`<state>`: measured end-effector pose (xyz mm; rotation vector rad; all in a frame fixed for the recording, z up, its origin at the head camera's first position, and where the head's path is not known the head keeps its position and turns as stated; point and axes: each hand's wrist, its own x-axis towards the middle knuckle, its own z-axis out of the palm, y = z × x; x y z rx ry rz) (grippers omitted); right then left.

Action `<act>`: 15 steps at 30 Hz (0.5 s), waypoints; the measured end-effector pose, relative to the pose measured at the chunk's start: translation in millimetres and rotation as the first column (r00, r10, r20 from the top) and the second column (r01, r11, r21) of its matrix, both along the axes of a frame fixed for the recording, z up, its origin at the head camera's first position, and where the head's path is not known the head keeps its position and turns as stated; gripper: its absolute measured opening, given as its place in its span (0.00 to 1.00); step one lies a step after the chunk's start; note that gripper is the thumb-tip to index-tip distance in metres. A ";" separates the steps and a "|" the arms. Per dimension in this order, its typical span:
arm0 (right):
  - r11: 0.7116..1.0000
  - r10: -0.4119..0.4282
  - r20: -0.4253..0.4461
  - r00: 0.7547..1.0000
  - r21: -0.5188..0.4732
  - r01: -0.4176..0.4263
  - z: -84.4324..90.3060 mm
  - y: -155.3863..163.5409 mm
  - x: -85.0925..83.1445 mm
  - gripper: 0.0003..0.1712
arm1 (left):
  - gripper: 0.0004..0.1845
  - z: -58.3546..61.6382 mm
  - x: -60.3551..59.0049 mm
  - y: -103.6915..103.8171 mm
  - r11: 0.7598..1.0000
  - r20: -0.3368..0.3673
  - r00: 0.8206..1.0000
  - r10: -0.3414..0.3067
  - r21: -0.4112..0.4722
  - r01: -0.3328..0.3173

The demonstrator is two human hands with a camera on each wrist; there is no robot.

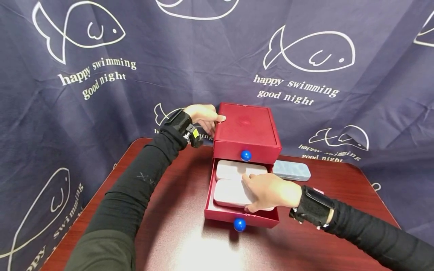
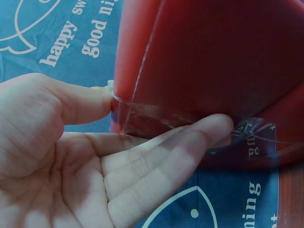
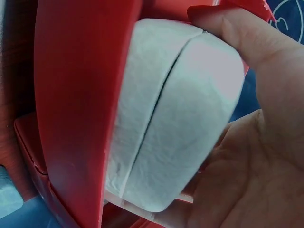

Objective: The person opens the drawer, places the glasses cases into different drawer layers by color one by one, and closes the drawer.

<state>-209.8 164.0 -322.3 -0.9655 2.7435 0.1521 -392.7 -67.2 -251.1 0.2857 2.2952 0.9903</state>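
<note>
On the table stands a red two-drawer box with blue knobs. Its lower drawer is pulled out and its upper one is closed. Two white, round-cornered cases lie inside, a rear case and a front case. My right hand grips the front case across its width, thumb on the near side and fingers on the far side. The right wrist view shows the white case with a dark seam along it. My left hand touches the box's left side, thumb at the top edge, fingers extended along the side.
A light blue case lies on the table right of the box. The reddish-brown wooden table has rounded far corners. Behind it hangs a dark blue curtain with white fish drawings and lettering.
</note>
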 end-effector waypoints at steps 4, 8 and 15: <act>0.999 0.029 -0.032 0.999 -0.017 -0.030 -0.7 0.5 -0.5 0.32 | 0.17 -1.0 -1.0 0.3 1.000 0.003 1.000 -0.001 -0.001 0.001; 0.999 0.039 -0.042 0.998 -0.025 -0.040 0.2 0.3 -0.6 0.31 | 0.16 -1.6 -1.1 0.6 1.000 0.007 1.000 -0.001 0.005 0.001; 0.999 0.033 -0.058 0.998 -0.008 -0.033 0.9 -1.6 -0.7 0.31 | 0.16 -1.1 -1.7 0.7 1.000 0.010 1.000 -0.006 0.005 0.006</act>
